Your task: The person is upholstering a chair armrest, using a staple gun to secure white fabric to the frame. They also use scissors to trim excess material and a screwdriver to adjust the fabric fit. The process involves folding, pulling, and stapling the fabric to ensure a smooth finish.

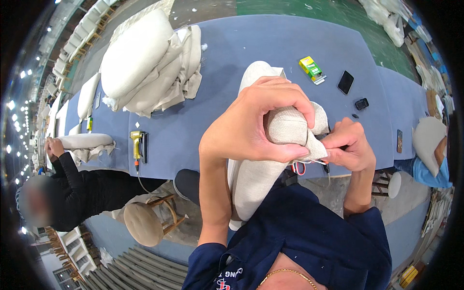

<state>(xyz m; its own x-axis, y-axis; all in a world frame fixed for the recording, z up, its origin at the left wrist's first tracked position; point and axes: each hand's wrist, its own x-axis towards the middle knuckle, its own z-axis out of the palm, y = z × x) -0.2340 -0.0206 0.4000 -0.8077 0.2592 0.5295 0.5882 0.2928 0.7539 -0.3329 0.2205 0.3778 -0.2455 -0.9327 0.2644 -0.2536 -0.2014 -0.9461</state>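
Note:
A beige fabric-covered padded piece [261, 186], perhaps a chair cushion, stands against my body at the table edge. My left hand [261, 121] is closed around its rounded end, thumb toward me and fingers over the far side. Just to the right, my right hand [349, 145] pinches the loose edge of the fabric cover [315, 147] between thumb and fingers. Thin pale strands hang by that edge. Below it, a red-handled tool [299, 168], possibly scissors, shows in part. My arms and the cushion hide most of its far side.
The blue table [232, 43] bears a stack of beige cushions [137, 63], a yellow-green staple gun [137, 145] with hose, a green-yellow box [311, 69], and a phone [345, 82]. Left, a person in black [96, 193] holds another cushion. A stool [147, 224] stands behind the table edge.

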